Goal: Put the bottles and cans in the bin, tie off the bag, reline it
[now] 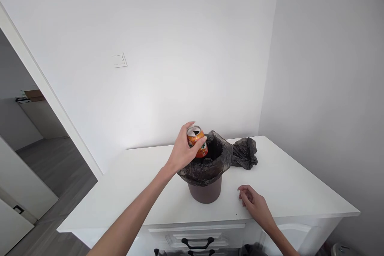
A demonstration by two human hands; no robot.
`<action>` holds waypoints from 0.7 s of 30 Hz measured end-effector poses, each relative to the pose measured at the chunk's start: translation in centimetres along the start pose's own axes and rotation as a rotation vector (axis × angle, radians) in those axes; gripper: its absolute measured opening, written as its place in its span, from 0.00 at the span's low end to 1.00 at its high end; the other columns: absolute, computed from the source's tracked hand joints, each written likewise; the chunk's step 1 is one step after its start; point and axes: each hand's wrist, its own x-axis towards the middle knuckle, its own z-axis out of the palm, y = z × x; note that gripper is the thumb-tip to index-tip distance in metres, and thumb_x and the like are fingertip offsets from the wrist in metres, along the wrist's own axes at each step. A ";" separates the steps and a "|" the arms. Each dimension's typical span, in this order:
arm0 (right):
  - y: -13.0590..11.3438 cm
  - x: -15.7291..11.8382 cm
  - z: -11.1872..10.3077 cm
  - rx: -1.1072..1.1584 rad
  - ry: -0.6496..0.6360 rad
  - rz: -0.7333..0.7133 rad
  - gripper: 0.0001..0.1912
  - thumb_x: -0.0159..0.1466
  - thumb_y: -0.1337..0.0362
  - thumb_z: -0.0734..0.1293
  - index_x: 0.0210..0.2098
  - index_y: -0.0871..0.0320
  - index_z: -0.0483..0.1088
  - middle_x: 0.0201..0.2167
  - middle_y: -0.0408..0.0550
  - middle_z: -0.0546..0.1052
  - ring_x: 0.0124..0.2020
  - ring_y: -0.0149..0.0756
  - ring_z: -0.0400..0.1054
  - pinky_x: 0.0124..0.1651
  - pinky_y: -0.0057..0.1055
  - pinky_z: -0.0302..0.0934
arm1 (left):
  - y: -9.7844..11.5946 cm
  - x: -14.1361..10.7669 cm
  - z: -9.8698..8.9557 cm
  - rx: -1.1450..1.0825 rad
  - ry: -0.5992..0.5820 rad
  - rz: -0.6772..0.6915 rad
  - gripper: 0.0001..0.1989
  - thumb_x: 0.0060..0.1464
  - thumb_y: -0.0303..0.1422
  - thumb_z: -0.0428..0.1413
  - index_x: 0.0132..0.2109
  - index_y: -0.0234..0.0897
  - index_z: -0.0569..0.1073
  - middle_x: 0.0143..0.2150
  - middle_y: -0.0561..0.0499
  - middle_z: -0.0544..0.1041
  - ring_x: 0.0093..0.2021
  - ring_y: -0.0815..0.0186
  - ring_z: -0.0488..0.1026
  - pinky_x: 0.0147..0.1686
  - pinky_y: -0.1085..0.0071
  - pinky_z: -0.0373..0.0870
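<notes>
Orange-red can (194, 139) (silver top (192, 131)), black bag (204, 173), brown bin (206, 193).

The left grip (182, 151) holds an opened orange drink can (193, 140) over a brown trash bin (207, 193) lined with a black plastic bag (207, 173). The bag's bunched end lies on the white counter (144, 192). The right grip (253, 201), loosely curled, is near the bin.
</notes>
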 end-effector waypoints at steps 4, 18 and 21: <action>0.1 0.0 0.0 0.002 -0.003 0.005 0.19 0.67 0.45 0.61 0.44 0.53 0.70 0.29 0.44 0.77 0.26 0.37 0.71 0.33 0.33 0.66 | -1.1 0.3 0.6 0.045 -0.142 0.005 0.34 0.59 0.47 0.61 0.67 0.46 0.60 0.63 0.41 0.69 0.61 0.54 0.72 0.60 0.54 0.70; 0.5 -0.2 0.0 -0.019 0.003 0.000 0.18 0.67 0.46 0.62 0.43 0.53 0.71 0.29 0.44 0.77 0.26 0.36 0.71 0.33 0.32 0.66 | -15.3 -9.7 -6.3 0.407 0.273 -0.326 0.28 0.69 0.51 0.41 0.64 0.37 0.62 0.66 0.35 0.68 0.67 0.51 0.66 0.60 0.53 0.68; 0.6 -0.2 0.1 -0.028 0.010 0.001 0.18 0.66 0.46 0.62 0.43 0.53 0.71 0.29 0.44 0.77 0.26 0.37 0.71 0.32 0.32 0.66 | -20.4 -15.0 -6.0 0.492 0.150 -0.419 0.32 0.62 0.56 0.47 0.59 0.35 0.69 0.62 0.34 0.73 0.67 0.44 0.66 0.63 0.44 0.64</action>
